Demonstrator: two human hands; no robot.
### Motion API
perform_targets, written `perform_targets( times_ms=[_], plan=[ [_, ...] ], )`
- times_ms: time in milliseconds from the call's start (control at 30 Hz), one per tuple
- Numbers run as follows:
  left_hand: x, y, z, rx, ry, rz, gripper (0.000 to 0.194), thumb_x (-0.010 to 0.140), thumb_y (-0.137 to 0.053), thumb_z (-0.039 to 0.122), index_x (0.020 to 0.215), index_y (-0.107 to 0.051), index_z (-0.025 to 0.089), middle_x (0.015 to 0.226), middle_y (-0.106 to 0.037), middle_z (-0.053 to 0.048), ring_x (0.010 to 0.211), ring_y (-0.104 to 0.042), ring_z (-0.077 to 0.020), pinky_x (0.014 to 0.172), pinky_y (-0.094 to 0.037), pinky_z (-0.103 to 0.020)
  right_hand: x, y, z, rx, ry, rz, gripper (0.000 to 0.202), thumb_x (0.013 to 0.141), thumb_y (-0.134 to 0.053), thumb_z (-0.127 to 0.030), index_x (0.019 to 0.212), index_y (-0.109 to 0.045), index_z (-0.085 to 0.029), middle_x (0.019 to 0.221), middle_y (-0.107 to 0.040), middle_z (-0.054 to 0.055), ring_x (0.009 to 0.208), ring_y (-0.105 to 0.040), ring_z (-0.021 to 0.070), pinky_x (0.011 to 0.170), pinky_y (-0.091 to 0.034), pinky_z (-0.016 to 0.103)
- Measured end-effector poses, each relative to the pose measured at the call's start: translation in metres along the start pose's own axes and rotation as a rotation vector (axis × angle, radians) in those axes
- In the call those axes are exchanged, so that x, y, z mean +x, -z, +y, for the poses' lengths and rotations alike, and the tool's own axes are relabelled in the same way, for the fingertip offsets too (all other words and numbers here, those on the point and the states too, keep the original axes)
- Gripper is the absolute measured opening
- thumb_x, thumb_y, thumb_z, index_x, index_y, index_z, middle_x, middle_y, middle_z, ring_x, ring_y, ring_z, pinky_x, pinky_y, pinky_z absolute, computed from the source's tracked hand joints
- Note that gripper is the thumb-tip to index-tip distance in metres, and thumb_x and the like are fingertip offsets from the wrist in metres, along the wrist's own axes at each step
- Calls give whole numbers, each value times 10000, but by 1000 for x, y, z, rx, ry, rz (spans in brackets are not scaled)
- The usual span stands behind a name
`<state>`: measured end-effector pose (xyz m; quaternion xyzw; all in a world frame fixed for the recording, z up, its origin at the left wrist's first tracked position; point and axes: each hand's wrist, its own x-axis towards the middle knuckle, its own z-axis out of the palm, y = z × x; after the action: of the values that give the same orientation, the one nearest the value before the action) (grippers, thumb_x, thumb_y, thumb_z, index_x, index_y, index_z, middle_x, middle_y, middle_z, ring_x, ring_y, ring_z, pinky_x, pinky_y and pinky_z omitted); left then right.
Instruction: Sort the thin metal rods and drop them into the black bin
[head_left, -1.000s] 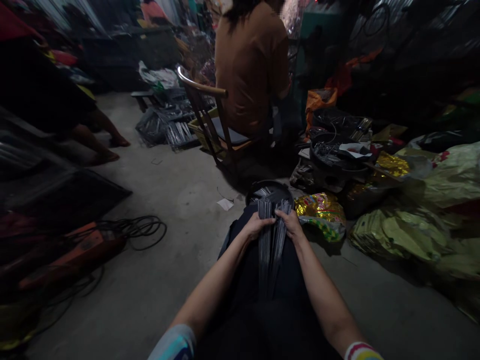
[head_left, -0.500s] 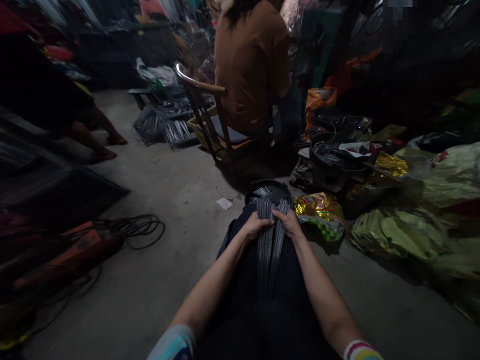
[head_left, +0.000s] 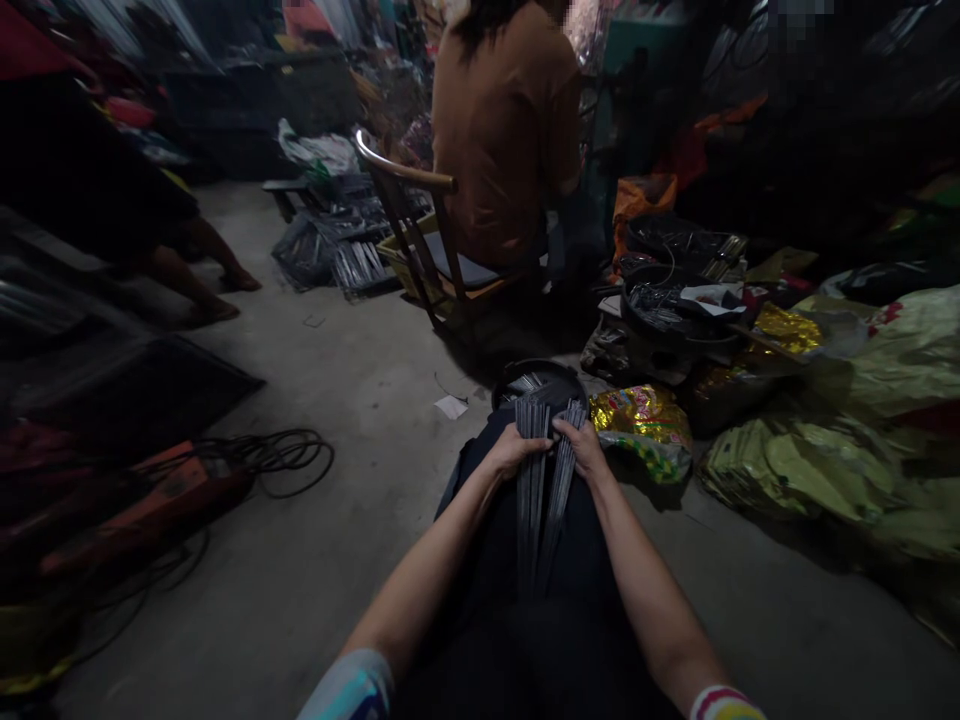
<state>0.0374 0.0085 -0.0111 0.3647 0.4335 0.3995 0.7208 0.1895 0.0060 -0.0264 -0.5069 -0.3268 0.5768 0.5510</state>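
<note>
My left hand (head_left: 516,450) is closed around a bundle of thin grey metal rods (head_left: 532,500), its thumb lying across the front. My right hand (head_left: 583,448) grips a second, slimmer bundle of the same rods (head_left: 559,505), which leans to the right at the top. The two bundles stand over my dark-clad lap, apart at the top and close together at their lower ends. Just beyond them is a round black bucket (head_left: 504,385) with more rods inside. Most of my fingers are hidden behind the bundles.
A person in a brown shirt (head_left: 502,140) sits ahead on a wooden chair (head_left: 405,175). Another person's legs (head_left: 187,275) show at left, near an orange machine (head_left: 142,505) with coiled cable (head_left: 289,460). A gold packet (head_left: 637,415) and yellowish sacks (head_left: 795,470) lie at right.
The right-hand bundle has shifted slightly right, widening the gap at the top between the two bundles. My left hand keeps its hold with little movement.
</note>
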Motion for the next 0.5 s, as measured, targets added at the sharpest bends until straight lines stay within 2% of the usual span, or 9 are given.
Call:
perform_targets(
  times_ms=[133,333,500],
  plan=[
    [1,-1,-1,6,12,12,467,453,-893,205,867,-703,101,781,-704,-48,714,-637,-187,747,-485,-317,1,-2,-1,-33,6,-41,348,603,-814,-402,850,-694,-187,820,-720,24,760,-655,200,751,-502,321],
    [0,0,-2,-1,24,-4,474,464,-892,219,881,-703,99,796,-708,-51,701,-634,-176,737,-485,-307,7,5,6,-109,39,-27,264,614,-799,-369,765,-687,-183,750,-700,4,704,-632,177,716,-488,287],
    [0,0,-1,-8,27,-15,469,450,-895,228,852,-687,108,771,-698,-45,688,-634,-184,728,-492,-320,9,4,8,-141,57,-31,307,619,-798,-377,845,-708,-189,847,-733,21,798,-663,207,774,-496,316]
  ],
)
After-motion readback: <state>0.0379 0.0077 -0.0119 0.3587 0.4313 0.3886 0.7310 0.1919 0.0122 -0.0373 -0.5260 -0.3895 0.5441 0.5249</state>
